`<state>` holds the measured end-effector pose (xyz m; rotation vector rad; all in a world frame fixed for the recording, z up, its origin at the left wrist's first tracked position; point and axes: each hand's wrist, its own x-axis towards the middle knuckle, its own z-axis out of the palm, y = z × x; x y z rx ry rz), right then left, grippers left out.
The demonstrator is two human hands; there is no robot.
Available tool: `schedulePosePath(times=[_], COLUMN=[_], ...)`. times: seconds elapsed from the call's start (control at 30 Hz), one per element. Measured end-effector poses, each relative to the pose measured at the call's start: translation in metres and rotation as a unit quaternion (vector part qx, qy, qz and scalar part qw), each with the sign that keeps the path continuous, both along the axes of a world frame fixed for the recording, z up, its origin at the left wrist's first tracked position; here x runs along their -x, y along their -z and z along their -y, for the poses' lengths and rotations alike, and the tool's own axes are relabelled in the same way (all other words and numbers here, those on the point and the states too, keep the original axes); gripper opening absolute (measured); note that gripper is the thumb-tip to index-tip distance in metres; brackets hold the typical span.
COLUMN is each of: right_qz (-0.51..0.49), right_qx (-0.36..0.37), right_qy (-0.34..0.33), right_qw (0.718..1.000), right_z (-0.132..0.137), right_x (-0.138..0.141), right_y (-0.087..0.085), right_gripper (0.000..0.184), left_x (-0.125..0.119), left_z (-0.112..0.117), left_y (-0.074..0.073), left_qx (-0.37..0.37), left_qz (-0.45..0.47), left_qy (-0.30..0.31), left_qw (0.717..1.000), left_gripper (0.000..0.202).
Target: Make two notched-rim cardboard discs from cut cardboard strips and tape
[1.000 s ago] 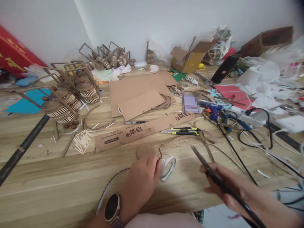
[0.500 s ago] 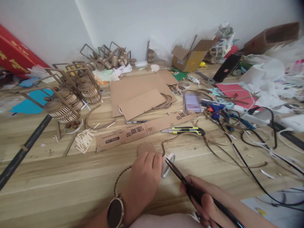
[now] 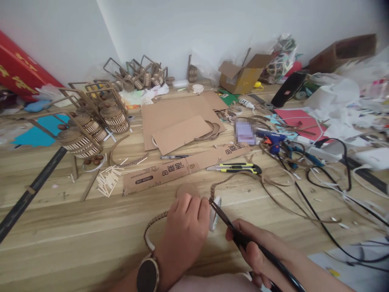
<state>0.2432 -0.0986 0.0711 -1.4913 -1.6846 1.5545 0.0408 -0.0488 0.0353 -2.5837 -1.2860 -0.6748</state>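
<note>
My left hand (image 3: 188, 227), with a watch on its wrist, is closed over a narrow ridged brown cardboard strip (image 3: 155, 221). The strip loops out at the left and also runs up past the fingertips to the right. In my right hand (image 3: 252, 251) is a pair of black scissors (image 3: 223, 215), their narrow tips at the strip beside my left fingers. A white tape roll (image 3: 215, 217) stands on edge just behind the tips. Beyond my left knuckles lies a round brown cardboard disc (image 3: 188, 190), partly hidden.
A yellow-and-black utility knife (image 3: 235, 167) lies beyond my hands, near a printed cardboard strip (image 3: 152, 175). Small sticks (image 3: 107, 180) and woven-look miniature baskets (image 3: 80, 140) are at left. At right are a blue glue gun (image 3: 275, 144) and black cables (image 3: 319, 227).
The scissors have moved slightly left, bringing their tips to the strip; their blades look closer together. The strip beside my left fingers has shifted a little. My left hand keeps its grip.
</note>
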Motion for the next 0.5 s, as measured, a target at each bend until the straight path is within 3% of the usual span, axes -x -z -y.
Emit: schedulePosePath(times=[0.23, 0.5], right_qz=[0.035, 0.033], right_qx=[0.042, 0.068], right_qy=[0.007, -0.005], right_qw=[0.998, 0.997], right_z=[-0.003, -0.003], right_x=[0.009, 0.008], right_y=[-0.014, -0.005], right_gripper=[0.071, 0.074], left_x=[0.002, 0.004], left_z=[0.002, 0.002], left_y=[0.002, 0.001], left_qx=[-0.030, -0.057], left_qz=[0.018, 0.011], left_qy=[-0.012, -0.010], left_qw=[0.999, 0.998], left_gripper=[0.015, 0.023])
